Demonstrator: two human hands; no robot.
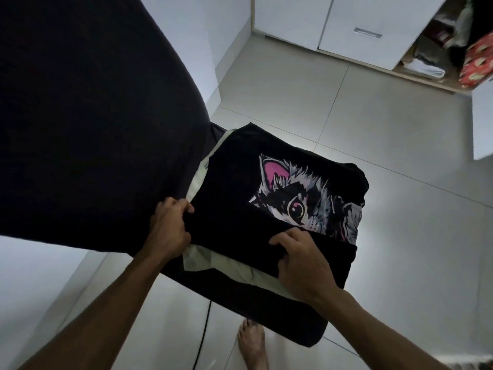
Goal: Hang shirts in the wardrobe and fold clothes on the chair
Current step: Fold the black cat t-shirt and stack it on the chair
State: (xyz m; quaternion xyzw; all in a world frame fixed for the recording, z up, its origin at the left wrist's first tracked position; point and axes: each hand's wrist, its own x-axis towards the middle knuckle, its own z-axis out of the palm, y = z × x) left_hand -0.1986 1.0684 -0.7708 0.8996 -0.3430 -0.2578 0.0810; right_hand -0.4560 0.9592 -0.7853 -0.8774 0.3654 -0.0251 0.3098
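Observation:
A black T-shirt [240, 169] with a cat print in white and pink lies part-folded on the seat of a dark chair [280, 324]. A pale garment [229, 265] shows under it along the left and near edges. My left hand [169, 228] grips the shirt's left edge, fingers curled round the cloth. My right hand [301, 260] holds the near folded edge, fingers curled over the fold just below the print. The chair's big dark backrest [80, 116] fills the upper left of the view.
An open white wardrobe [360, 30] stands at the far right, with folded clothes [426, 68] on its shelves and a red patterned item [477, 62] hanging out. Pale floor tiles [346, 108] lie between the chair and the wardrobe. My bare foot [252, 343] is below the seat.

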